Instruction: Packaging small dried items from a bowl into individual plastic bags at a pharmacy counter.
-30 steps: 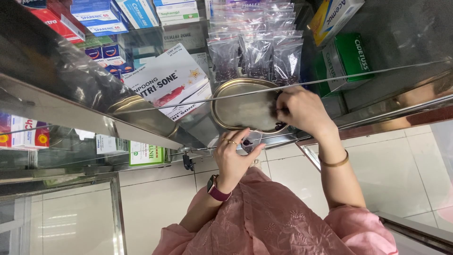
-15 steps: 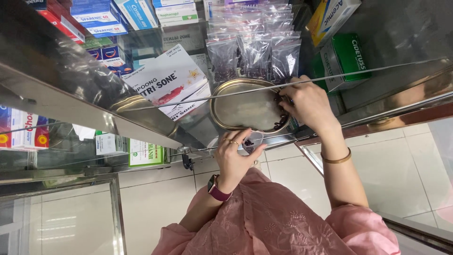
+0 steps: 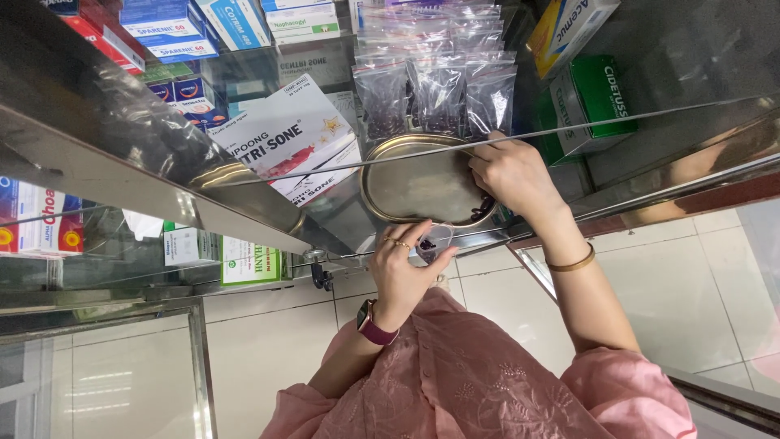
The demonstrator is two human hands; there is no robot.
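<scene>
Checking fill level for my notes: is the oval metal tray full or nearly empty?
Nearly empty. The tray shows mostly bare metal; only a few dark pieces lie at its edge by the right hand.

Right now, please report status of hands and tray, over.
Left hand holds small clear bag. Right hand on dark pills in round metal tray. Nothing blocking.

The oval tray (image 3: 414, 183) is dull golden metal. The small pieces (image 3: 481, 211) on it are dark purple-black. The box (image 3: 591, 106) is green, the sleeve (image 3: 487, 382) pink with embroidered flowers, the watch strap (image 3: 375, 329) maroon.
</scene>
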